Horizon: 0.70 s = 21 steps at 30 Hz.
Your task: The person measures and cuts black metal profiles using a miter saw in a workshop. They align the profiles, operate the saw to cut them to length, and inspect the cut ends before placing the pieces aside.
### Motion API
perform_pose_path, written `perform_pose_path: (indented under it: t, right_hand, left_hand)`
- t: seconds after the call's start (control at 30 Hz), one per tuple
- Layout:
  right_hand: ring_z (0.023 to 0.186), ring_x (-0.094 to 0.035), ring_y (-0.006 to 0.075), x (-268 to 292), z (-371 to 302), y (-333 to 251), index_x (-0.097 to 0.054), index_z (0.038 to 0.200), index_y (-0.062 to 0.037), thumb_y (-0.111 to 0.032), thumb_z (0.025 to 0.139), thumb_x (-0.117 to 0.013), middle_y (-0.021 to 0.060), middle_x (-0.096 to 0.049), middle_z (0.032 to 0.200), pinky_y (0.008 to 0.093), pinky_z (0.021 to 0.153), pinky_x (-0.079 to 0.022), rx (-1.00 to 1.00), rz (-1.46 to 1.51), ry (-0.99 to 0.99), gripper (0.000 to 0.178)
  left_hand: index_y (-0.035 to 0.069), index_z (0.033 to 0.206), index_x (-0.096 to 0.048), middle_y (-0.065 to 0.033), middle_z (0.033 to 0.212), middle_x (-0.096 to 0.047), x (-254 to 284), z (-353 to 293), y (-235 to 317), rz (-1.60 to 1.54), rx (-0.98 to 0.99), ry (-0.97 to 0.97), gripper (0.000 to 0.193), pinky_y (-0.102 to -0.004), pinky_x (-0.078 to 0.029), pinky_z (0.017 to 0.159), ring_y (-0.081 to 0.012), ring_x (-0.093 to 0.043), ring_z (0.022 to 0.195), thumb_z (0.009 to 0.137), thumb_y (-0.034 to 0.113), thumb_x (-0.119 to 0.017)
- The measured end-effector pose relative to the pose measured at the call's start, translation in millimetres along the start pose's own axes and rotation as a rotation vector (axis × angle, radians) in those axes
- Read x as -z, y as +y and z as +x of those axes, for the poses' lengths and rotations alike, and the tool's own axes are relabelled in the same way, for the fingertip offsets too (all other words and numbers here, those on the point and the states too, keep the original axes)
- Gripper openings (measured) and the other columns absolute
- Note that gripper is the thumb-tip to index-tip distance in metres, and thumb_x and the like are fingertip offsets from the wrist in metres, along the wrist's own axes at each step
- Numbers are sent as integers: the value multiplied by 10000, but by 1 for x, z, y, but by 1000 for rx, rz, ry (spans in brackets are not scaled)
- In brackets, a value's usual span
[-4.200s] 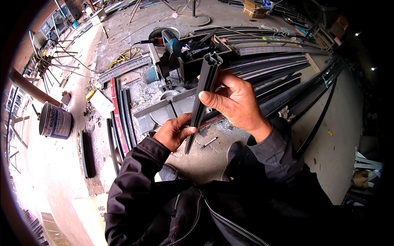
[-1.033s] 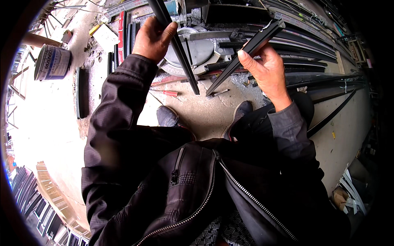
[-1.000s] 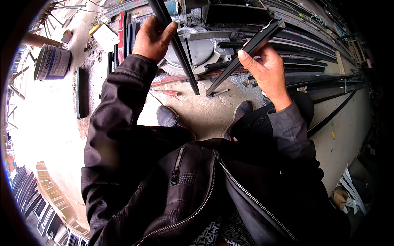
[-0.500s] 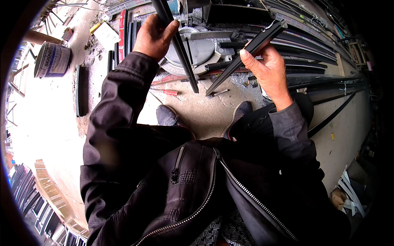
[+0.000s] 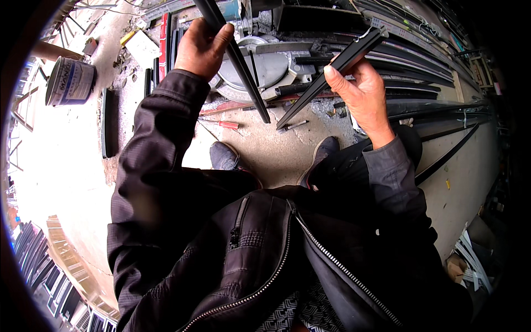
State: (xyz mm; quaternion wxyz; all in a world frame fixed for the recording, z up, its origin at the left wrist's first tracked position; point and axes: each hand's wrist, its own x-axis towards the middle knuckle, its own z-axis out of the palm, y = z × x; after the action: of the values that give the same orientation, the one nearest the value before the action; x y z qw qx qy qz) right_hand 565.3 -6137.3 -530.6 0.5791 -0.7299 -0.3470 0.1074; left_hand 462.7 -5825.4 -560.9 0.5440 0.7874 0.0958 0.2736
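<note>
In my left hand (image 5: 203, 48) is a long black profile bar (image 5: 247, 77), gripped between thumb and fingers; it slants from the top edge down to the right. My right hand (image 5: 360, 91) holds a second black profile bar (image 5: 323, 83) with the thumb along its side; a groove and a pale cut end show at its upper right. The lower tips of both bars come close together but stay apart. Behind them sits a round grey metal saw table (image 5: 271, 69). On the floor below the tips lie a red-handled screwdriver (image 5: 228, 125) and a pen-like thin tool (image 5: 294, 126).
Stacks of black profiles (image 5: 409, 61) lie to the right of the saw table. A white bucket (image 5: 71, 81) stands at the far left, and a short dark profile (image 5: 109, 123) lies on the floor nearby. My shoes (image 5: 225, 155) are just below the tools.
My left hand has shifted slightly left with its bar, whose upper part leans further left. My right hand and its bar are almost unmoved.
</note>
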Motion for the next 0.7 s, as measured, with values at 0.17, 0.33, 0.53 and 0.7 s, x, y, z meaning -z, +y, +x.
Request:
perform_pose_path:
  t: [0.17, 0.33, 0.53, 0.7]
  right_hand:
    - [817, -634, 55, 0, 1, 0, -691, 1050, -50, -251, 924, -816, -14, -703, 893, 230, 747, -518, -3, -8, 27, 268]
    - [797, -576, 73, -1, -1, 2, -651, 1117, -26, -207, 958, -781, 6, -641, 942, 236, 721, -494, 7, 13, -2, 274]
    - [805, -582, 77, -2, -3, 3, -646, 1132, -31, -201, 958, -780, 10, -645, 956, 239, 723, -499, 4, 62, -4, 278]
    - [814, -585, 82, -3, -3, 5, -642, 1132, -35, -190, 963, -773, 12, -648, 968, 240, 724, -499, 7, 74, 4, 265]
  left_hand:
    - [-13, 1124, -594, -70, 982, -687, 4, 4, -10, 41, 1, 0, 411, -280, -564, 749, -131, -666, 851, 990, 351, -728]
    - [-59, 1113, -601, -124, 940, -732, 3, 4, -5, 64, -5, 23, 437, -303, -561, 818, -173, -706, 883, 985, 335, -739]
    - [-42, 1134, -595, -122, 941, -731, 3, 3, -4, 79, -25, 9, 420, -299, -561, 810, -174, -707, 886, 984, 322, -740]
    - [-9, 1203, -571, -115, 953, -732, 0, 3, -7, 125, -144, -17, 400, -303, -566, 805, -189, -718, 880, 988, 287, -734]
